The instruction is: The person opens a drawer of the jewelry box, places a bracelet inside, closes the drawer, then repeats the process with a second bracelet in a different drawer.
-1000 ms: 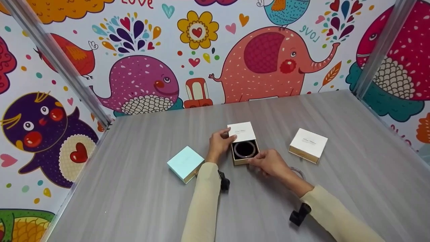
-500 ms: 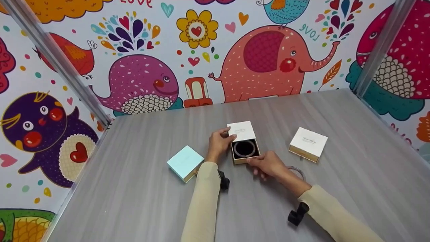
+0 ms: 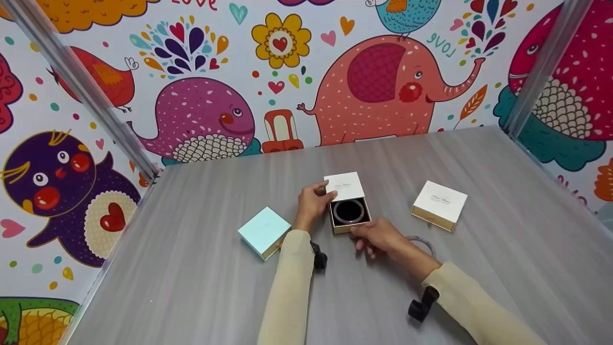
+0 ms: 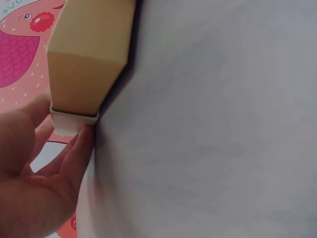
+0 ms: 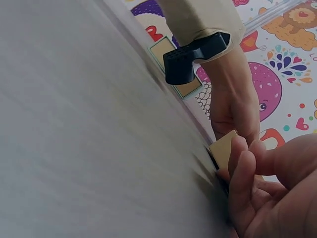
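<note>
A small drawer-style gift box with a white sleeve [image 3: 344,186] is partly pulled open on the table. Its tan tray [image 3: 344,230] has a dark lining, and a round bangle [image 3: 337,211] lies inside. My left hand [image 3: 312,205] grips the sleeve across its left side, thumb on top; the left wrist view shows fingers at the sleeve's end [image 4: 73,122]. With thumb and index finger together, my right hand [image 3: 380,235] pinches at the tray's front edge; its other fingers hang below. Those fingertips hide the exact pinch spot in the right wrist view.
A mint-green box [image 3: 264,232] sits to the left beside my left sleeve. Another white box [image 3: 439,205] stands at right. A clear bangle [image 3: 427,243] lies on the grey table [image 3: 201,268], partly behind my right wrist. A patterned wall [image 3: 282,91] rises behind.
My right hand has shifted slightly left and down along the tray's front, its lower fingers spreading. The left hand and the tray's opening look the same.
</note>
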